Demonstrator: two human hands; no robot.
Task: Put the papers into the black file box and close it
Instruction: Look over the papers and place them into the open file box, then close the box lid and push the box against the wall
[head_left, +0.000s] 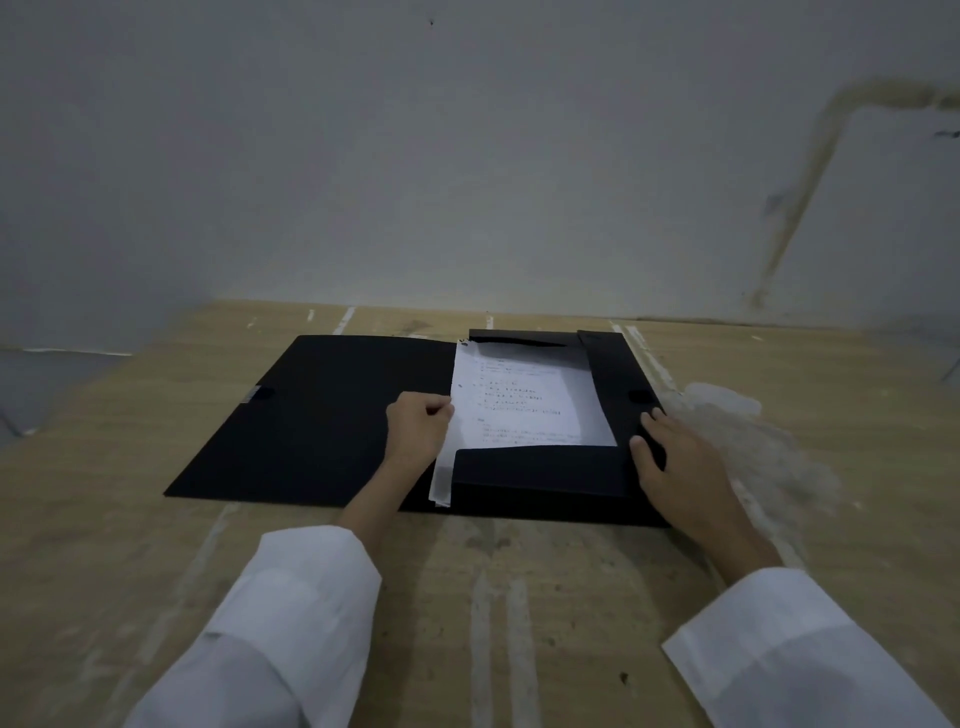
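Note:
The black file box lies open on the wooden table, its lid folded flat out to the left. White printed papers rest inside the right half, tucked under the near and right flaps, and their left edge sticks out past the box. My left hand is closed on that left edge of the papers. My right hand rests flat on the box's right flap near its front corner, fingers spread.
The wooden table carries pale paint streaks and a whitish smear to the right of the box. A grey wall rises just behind the table's far edge. The table's left edge runs diagonally at the far left.

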